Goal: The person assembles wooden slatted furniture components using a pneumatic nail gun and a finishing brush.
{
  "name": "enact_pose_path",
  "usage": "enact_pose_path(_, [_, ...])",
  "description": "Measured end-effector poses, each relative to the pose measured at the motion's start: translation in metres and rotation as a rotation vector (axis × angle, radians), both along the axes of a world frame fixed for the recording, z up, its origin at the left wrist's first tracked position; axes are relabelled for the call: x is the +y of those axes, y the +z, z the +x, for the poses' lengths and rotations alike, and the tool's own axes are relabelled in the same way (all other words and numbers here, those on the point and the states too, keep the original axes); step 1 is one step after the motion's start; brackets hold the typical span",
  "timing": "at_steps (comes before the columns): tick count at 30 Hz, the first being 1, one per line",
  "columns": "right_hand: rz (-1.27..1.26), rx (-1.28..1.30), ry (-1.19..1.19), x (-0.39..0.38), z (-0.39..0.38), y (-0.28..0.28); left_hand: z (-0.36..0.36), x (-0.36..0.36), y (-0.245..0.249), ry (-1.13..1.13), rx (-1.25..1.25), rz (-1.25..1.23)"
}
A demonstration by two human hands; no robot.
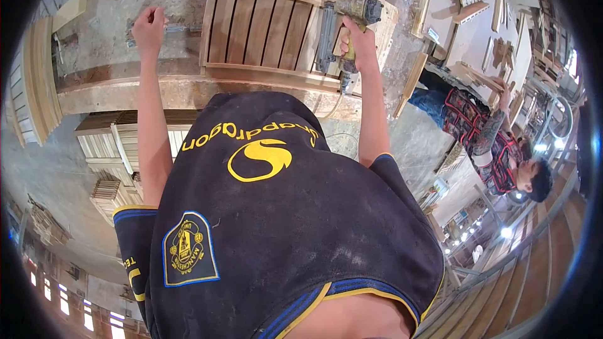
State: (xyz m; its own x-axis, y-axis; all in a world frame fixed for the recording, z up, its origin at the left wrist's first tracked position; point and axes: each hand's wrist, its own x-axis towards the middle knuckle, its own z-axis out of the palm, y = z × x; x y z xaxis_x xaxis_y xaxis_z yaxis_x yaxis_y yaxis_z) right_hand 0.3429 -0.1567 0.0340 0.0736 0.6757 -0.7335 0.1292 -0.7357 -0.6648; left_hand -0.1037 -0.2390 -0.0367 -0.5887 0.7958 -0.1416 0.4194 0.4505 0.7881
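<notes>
Scuffed workbench (100,53). My right hand (359,43) wraps a nail gun (357,9) over the slatted wooden panel (257,28); left hand (149,27) curled shut, contents hidden.

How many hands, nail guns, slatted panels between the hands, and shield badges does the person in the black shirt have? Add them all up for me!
Hands: 2 (left hand, right hand)
Nail gun: 1
Slatted panel: 1
Shield badge: 1
Total: 5
</notes>
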Motion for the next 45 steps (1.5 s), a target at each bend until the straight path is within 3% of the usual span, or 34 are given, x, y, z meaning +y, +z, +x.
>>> enact_pose_path(7, [-0.018,-0.082,0.069,-0.004,-0.017,0.006,-0.003,0.001,-0.006,0.026,-0.027,0.028])
enact_pose_path(12, [0.017,0.055,0.090,0.000,-0.053,0.010,-0.006,0.004,0.004,-0.199,0.053,-0.193])
enact_pose_path(27, [0.002,-0.024,0.290,0.007,-0.129,0.006,-0.006,0.001,-0.014,-0.058,0.062,-0.099])
enact_pose_path(31, [0.048,0.005,0.282,0.008,-0.141,0.007,0.000,0.001,-0.003,-0.026,0.146,-0.056])
enact_pose_path(33, [0.031,0.053,0.307,0.011,-0.151,0.004,0.001,0.001,0.005,-0.037,0.029,-0.060])
enact_pose_path(37, [0.038,0.106,0.375,0.017,-0.179,0.004,0.003,0.001,0.007,-0.008,0.044,-0.030])
enact_pose_path(40, [0.034,0.102,0.436,0.021,-0.193,-0.002,0.006,0.002,0.014,0.007,0.183,-0.035])
enact_pose_path(42, [-0.009,0.112,0.446,0.023,-0.191,-0.011,0.008,0.004,0.042,-0.033,0.054,-0.183])
enact_pose_path(45, [0.013,0.106,0.447,0.014,-0.181,-0.008,0.006,0.005,0.035,-0.058,0.036,-0.113])
